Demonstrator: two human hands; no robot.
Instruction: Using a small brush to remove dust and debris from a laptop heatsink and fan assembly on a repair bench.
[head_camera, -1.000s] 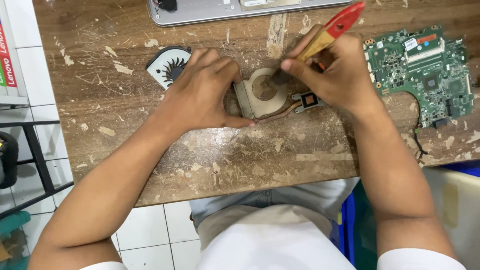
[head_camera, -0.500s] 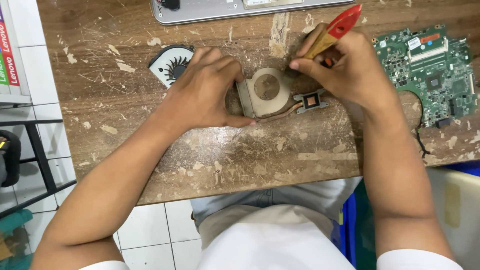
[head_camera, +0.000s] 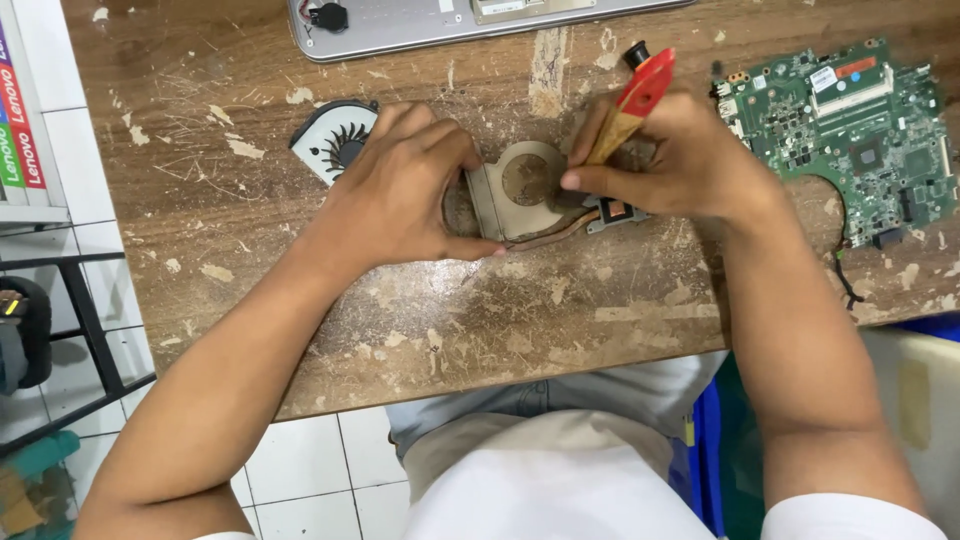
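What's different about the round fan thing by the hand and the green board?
The fan is small, round, pale with dark blades; the circuit board is bigger, flat and green, dotted with chips. The fan lies partly hidden behind the left hand; the circuit board lies untouched beyond the right hand. Both rest on the wooden table.

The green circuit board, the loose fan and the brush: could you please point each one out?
Green circuit board (head_camera: 850, 120), head view, middle of the board.
Loose fan (head_camera: 335, 140), head view, its pale housing.
Brush (head_camera: 640, 90), head view, red handle.

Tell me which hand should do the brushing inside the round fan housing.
Probably right: the right hand grips the red-handled brush over the round metal fan housing; the left hand steadies it.
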